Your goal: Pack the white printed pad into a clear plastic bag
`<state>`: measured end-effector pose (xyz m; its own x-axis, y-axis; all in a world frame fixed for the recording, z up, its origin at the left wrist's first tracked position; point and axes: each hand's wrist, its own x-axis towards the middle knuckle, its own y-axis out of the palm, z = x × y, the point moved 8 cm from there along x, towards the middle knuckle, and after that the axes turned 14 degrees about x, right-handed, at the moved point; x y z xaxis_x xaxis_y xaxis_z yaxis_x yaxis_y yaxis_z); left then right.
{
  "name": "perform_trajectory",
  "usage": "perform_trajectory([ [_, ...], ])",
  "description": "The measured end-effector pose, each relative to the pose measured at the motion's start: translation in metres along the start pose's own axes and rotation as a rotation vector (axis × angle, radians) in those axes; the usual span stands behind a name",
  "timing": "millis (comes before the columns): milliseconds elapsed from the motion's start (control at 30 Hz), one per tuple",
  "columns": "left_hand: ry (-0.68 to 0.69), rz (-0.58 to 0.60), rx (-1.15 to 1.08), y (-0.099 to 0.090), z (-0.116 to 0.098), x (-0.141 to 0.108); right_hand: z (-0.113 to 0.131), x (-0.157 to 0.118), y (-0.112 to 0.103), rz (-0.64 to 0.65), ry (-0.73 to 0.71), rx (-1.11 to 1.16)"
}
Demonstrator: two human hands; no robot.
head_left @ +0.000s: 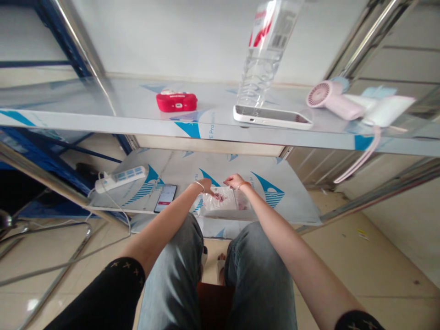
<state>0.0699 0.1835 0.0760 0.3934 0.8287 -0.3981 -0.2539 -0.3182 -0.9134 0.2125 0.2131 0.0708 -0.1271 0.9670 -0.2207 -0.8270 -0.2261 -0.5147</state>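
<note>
Both my hands are down at the lower shelf point(295, 206), holding a small clear plastic bag point(220, 201) with pinkish bits inside. My left hand point(205, 185) pinches the bag's upper left edge; a bracelet is on that wrist. My right hand point(235, 181) grips the bag's upper right edge. The bag hangs just above the shelf's front edge, over my knees.
A phone with a lit screen point(165, 198) and a white power strip point(120, 178) lie on the lower shelf's left. The upper shelf point(103, 120) carries a red case point(176, 101), a clear water bottle point(264, 55), a white phone point(272, 116), a pink handheld fan point(333, 100).
</note>
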Motion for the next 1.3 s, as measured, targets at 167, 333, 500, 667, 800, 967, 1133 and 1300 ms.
perform_trajectory([
  [167,0.006,0.025,0.012,0.003,0.006,0.000,-0.006,0.009,0.001,0.033,-0.024,-0.001],
  [333,0.000,0.051,-0.068,0.006,0.008,-0.001,-0.014,0.008,-0.002,0.043,-0.023,-0.046],
  [500,-0.007,0.037,-0.113,0.001,0.004,-0.002,-0.006,0.002,-0.004,0.057,-0.027,0.029],
  [667,-0.011,0.012,-0.090,-0.002,0.001,-0.002,0.012,-0.004,0.001,0.088,-0.041,0.039],
  [800,-0.012,0.007,-0.099,-0.004,0.000,-0.004,0.028,-0.011,0.010,0.102,-0.068,0.012],
  [967,-0.016,-0.024,-0.103,-0.010,-0.001,-0.009,0.042,-0.016,0.023,0.140,-0.101,-0.005],
  [1133,0.015,-0.040,-0.111,-0.016,-0.005,-0.013,0.048,-0.013,0.037,0.184,-0.129,0.020],
  [1300,-0.006,-0.069,-0.107,-0.017,0.000,-0.016,0.048,-0.011,0.051,0.230,-0.148,0.027],
])
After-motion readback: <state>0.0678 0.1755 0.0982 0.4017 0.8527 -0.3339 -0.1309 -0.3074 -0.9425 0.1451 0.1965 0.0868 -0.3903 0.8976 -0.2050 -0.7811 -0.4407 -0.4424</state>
